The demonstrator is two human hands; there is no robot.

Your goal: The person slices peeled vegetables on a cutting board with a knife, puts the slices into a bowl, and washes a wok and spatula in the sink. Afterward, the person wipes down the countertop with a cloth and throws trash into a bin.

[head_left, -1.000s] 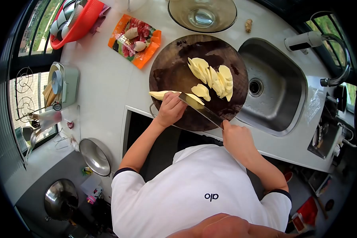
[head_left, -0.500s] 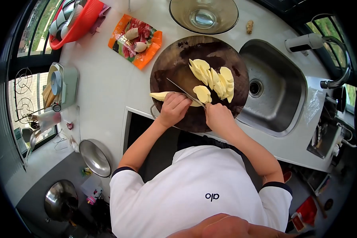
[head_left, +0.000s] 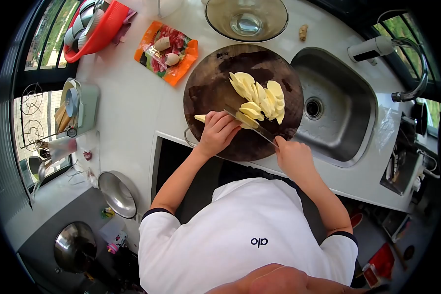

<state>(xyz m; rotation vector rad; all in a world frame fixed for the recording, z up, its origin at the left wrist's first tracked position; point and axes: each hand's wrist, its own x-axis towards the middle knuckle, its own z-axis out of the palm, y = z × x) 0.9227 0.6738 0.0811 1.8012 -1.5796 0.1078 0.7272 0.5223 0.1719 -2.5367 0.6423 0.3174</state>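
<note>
On a round dark wooden cutting board my left hand is closed over a peeled pale yellow vegetable; its left tip pokes out past my fingers. My right hand grips a kitchen knife by its handle, mostly hidden in the fist. The blade slants up and left, its tip close to my left fingertips, and overlaps the cut end. Fresh slices lie against the blade. Beyond it, a heap of oval slices spreads toward the board's right side.
A steel sink with a faucet adjoins the board on the right. Behind stand a glass bowl and a ginger-like piece. An orange packet with two pale lumps, a red basket of dishes and a steel bowl are leftward.
My right hand has moved right and slightly down with the knife, whose blade now lies flatter beside the newest slices. My left hand keeps its hold on the vegetable.
</note>
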